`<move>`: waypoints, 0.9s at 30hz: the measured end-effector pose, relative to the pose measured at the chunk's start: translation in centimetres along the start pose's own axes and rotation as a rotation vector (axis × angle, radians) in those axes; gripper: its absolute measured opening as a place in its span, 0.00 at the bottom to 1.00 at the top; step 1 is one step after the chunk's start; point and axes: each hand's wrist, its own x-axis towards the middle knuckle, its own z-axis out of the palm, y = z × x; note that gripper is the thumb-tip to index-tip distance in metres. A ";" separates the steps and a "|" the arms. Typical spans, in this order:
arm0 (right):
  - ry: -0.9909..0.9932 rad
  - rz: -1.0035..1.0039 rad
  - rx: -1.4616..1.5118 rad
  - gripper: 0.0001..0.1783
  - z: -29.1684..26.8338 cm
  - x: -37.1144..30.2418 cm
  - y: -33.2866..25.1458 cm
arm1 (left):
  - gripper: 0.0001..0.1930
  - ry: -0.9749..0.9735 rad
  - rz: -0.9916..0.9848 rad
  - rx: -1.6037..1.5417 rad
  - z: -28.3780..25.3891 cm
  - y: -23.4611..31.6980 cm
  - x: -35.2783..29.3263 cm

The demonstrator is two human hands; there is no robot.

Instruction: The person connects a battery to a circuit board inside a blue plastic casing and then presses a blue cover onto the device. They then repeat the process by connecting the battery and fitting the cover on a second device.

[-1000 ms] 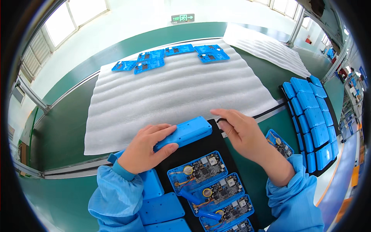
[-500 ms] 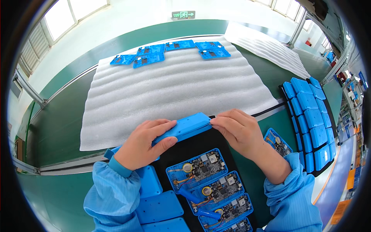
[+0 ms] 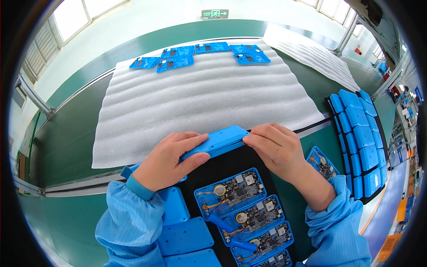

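A blue plastic case (image 3: 219,139) is tilted on its edge above the black mat (image 3: 189,175). My left hand (image 3: 173,155) is closed round its left part, the thumb on the near side and the fingers over the top. At the case's right end, my right hand (image 3: 280,151) pinches the corner between thumb and fingertips; whether a small part sits there as well is hidden. Below lie several open case halves (image 3: 231,191) with circuit boards, round coin cells and wires. Two of them carry a blue cylindrical battery (image 3: 220,222). Several closed blue cases (image 3: 184,236) lie beside them, under my left forearm.
White foam sheet (image 3: 204,98) covers the bench beyond my hands, with several blue case halves (image 3: 175,63) along its far side. Rows of blue cases (image 3: 360,129) fill a black tray at the right. A single open half (image 3: 321,161) lies near my right wrist.
My view has shifted slightly. Both hands keep their grip on the case, which has turned a little so that more of its narrow side shows.
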 end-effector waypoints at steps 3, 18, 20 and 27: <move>0.004 -0.007 0.002 0.12 0.1 0.1 -0.1 | 0.24 -0.006 -0.010 -0.023 0.0 -0.2 0.1; 0.003 -0.025 0.000 0.14 0.6 0.1 0.1 | 0.23 -0.015 -0.020 -0.024 0.0 0.0 0.1; -0.048 -0.024 0.030 0.15 0.8 0.5 -0.5 | 0.22 -0.006 -0.005 -0.017 0.1 -0.1 0.1; -0.172 -0.170 -0.144 0.10 0.4 2.2 -0.8 | 0.22 0.041 0.074 -0.068 0.4 -0.9 0.7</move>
